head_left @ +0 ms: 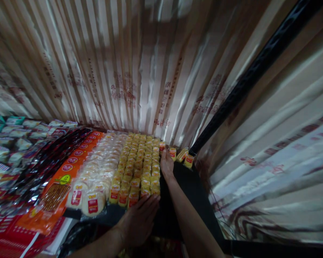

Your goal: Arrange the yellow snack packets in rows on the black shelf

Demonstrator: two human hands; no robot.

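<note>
Rows of small yellow wrapped snack packets with red labels stand packed together on a dark shelf. My left hand lies against the front right end of these rows, its fingers stretched out and touching the nearest packets. Along the right side, toward the back, my right hand rests beside the last row with its fingers extended. Just past its fingertips are a loose packet and another yellow packet near a black post. Neither hand is wrapped around anything.
Left of the yellow rows are clear-wrapped round crackers, an orange bag of stick snacks, dark shiny packs and white packets. A red basket sits at lower left. A black post slants across pleated curtains.
</note>
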